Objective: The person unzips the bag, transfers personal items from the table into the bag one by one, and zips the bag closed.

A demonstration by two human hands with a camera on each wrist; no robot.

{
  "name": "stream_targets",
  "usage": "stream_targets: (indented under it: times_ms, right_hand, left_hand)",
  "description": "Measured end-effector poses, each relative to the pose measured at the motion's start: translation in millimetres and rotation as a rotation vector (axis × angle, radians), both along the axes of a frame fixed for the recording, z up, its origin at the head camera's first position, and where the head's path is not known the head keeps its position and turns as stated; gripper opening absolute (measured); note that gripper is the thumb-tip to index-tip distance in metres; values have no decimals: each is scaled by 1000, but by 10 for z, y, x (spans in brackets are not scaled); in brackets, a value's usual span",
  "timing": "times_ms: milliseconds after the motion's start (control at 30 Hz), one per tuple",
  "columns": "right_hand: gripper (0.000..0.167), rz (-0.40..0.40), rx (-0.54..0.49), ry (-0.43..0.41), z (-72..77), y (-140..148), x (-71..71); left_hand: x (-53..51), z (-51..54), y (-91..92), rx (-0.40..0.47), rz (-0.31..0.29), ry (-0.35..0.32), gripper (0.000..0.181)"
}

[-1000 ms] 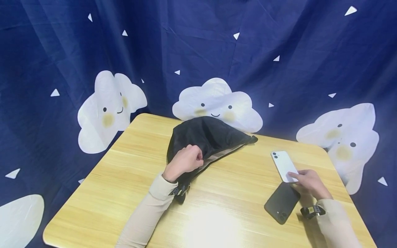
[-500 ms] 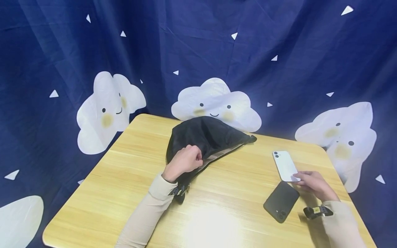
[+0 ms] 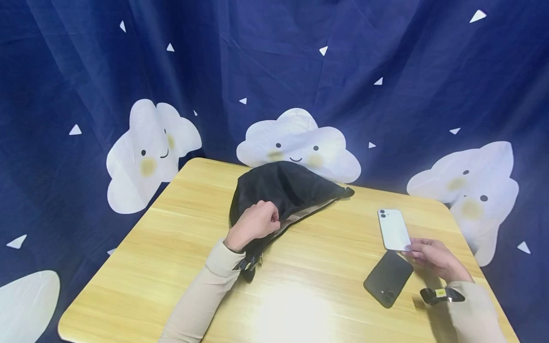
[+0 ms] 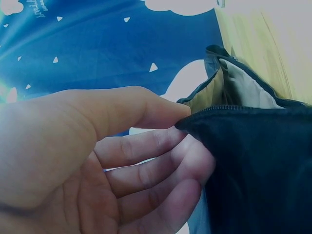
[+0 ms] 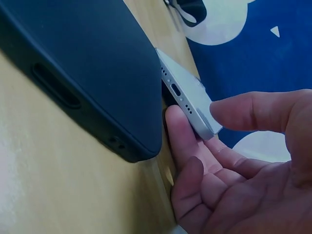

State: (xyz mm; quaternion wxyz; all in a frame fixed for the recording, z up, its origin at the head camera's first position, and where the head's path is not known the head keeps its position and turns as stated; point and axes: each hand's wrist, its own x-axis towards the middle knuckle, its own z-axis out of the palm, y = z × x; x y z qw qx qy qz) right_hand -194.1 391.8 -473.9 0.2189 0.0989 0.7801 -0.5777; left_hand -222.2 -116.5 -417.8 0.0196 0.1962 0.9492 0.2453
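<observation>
In the head view, the black bag (image 3: 291, 183) lies at the far edge of the tabletop (image 3: 171, 267), its rim pinched by the left hand (image 3: 254, 221). Near the right edge, the right hand (image 3: 439, 257) holds the white phone (image 3: 393, 228) by its near end. The black phone (image 3: 388, 280) lies just beside it, farther from the far right corner.

In the left wrist view, thumb and forefinger clamp the zippered rim; pale lining (image 4: 248, 87) shows inside.

In the right wrist view, the thumb is on the white phone's back, fingers beneath its port (image 5: 176, 89) end.
</observation>
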Motion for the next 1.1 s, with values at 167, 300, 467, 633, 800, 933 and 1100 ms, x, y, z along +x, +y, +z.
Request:
stream_targets:
  times_ms: [167, 300, 467, 633, 800, 933, 1100]
  right_hand:
    - [65, 5, -29, 3, 7, -1, 22]
    - [63, 8, -38, 6, 0, 10, 36]
    - [59, -18, -110, 5, -42, 21, 46]
    - [48, -46, -241, -2, -71, 14, 69]
    - [19, -75, -294, -4, -83, -1, 105]
    - [26, -71, -340, -1, -89, -10, 130]
    - [29, -61, -416, 9, -93, -21, 153]
  left_hand:
    - [6, 9, -1, -3, 5, -2, 20]
    - [8, 14, -2, -2, 5, -2, 19]
    - [4, 14, -1, -7, 10, -1, 18]
    - [7, 18, -5, -7, 13, -2, 18]
    - [8, 21, -6, -7, 12, 2, 18]
    - [8, 20, -5, -5, 10, 4, 18]
    - [12, 18, -4, -2, 8, 10, 18]
